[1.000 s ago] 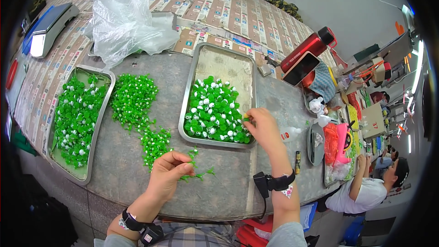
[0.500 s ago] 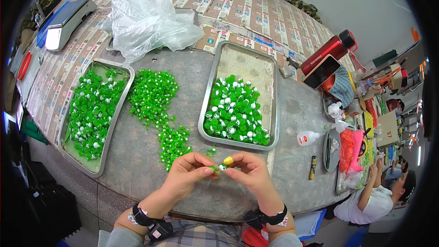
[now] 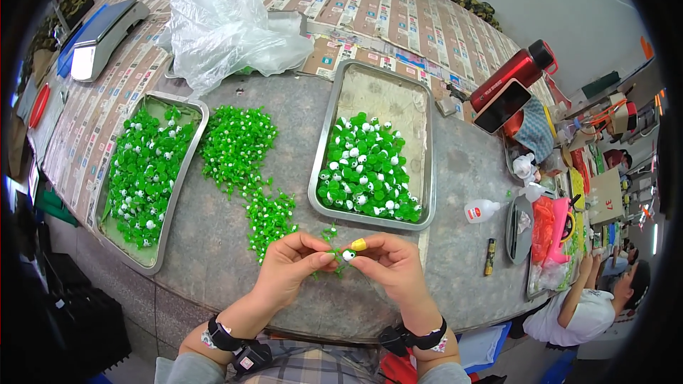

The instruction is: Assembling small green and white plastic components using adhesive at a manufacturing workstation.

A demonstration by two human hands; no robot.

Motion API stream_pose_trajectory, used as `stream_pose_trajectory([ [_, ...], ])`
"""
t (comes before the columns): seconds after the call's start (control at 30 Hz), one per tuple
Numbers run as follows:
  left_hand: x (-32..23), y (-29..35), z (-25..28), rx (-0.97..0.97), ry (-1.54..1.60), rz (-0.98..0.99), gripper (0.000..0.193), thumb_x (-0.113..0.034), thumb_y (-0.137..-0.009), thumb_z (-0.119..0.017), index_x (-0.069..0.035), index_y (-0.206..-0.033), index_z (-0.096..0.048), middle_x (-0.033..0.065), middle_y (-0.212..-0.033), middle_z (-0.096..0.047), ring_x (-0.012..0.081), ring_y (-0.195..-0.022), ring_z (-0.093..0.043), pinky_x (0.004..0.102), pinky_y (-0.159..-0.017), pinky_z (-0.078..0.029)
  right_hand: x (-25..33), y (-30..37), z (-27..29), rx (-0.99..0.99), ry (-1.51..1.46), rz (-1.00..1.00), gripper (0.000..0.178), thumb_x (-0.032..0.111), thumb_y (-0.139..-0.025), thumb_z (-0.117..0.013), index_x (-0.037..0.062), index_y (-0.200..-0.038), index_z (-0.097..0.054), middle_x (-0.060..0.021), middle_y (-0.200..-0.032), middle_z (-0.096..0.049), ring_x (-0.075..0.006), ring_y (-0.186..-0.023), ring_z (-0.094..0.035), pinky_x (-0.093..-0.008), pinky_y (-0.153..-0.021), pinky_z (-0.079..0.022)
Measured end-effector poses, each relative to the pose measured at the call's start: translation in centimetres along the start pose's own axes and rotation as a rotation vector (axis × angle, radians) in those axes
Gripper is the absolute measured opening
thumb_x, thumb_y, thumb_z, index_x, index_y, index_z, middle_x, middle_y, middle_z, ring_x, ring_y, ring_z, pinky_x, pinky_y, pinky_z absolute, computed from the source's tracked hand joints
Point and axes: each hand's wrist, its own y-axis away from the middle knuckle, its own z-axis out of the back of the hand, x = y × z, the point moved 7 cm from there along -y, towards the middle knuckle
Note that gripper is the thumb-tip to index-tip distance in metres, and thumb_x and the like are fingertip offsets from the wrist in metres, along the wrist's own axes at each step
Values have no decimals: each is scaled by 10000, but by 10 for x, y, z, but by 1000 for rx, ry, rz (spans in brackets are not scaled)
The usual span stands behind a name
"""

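Observation:
Both hands meet over the near edge of the table. My right hand (image 3: 393, 267), with a yellow cover (image 3: 358, 244) on a fingertip, pinches a small white-and-green ball piece with dark spots (image 3: 348, 255). Against its side, the closed thumb and finger of my left hand (image 3: 293, 263) hold a small green plastic piece (image 3: 334, 253), mostly hidden by the fingertips. Just beyond my left hand spreads a pile of small green pieces with white tips (image 3: 270, 220), joining a larger pile (image 3: 238, 144) farther back.
A metal tray (image 3: 431, 149) of green-and-white ball pieces lies ahead; another tray (image 3: 186, 163) of them stands left. Plastic bag (image 3: 220, 28) and scale (image 3: 107, 35) are at the back. Rightward are a white bottle (image 3: 482, 210), phone (image 3: 502, 105), red flask (image 3: 516, 75) and a person (image 3: 576, 316).
The ball piece has turned and risen slightly between my fingertips, showing more of its white side. Both hands stay almost in the same place.

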Motion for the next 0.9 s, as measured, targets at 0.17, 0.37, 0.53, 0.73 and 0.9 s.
stream_pose_trajectory([
  [0.17,-2,1,-1,9,-104,-49,73,14,-739,-555,11,-809,-537,80,-787,-567,136,-709,-561,257,-656,-477,0,-1,-2,-6,52,6,179,27,-724,-597,-5,-893,-549,-53,-850,-587,-101,-762,-559,-203,-669,-444],
  [0.37,-13,5,-7,8,-361,-244,69,48,-725,-553,31,-791,-548,82,-802,-560,118,-713,-537,218,-649,-451,-5,1,-2,-15,8,-33,150,32,-733,-590,1,-873,-547,-38,-832,-583,-74,-752,-549,-183,-651,-437],
  [0.53,-11,4,-5,23,-330,-206,48,51,-723,-554,35,-769,-559,83,-806,-560,114,-712,-533,214,-637,-445,-8,1,-4,5,-76,-39,133,23,-742,-575,6,-868,-539,-35,-830,-580,-62,-738,-543,-173,-634,-431],
  [0.73,-25,8,-13,-2,-678,-383,91,22,-681,-608,11,-761,-568,85,-745,-572,132,-669,-544,221,-569,-437,-13,2,-1,3,-69,-128,141,-24,-726,-562,-14,-861,-523,-101,-847,-585,-122,-755,-570,-218,-685,-457],
  [0.9,-35,11,-26,26,-968,-580,126,-4,-632,-645,-15,-724,-558,88,-697,-568,184,-617,-553,251,-523,-433,-12,-1,-2,34,-28,-156,252,45,-771,-543,-16,-1014,-511,-39,-845,-576,-67,-734,-533,-181,-634,-429],
])
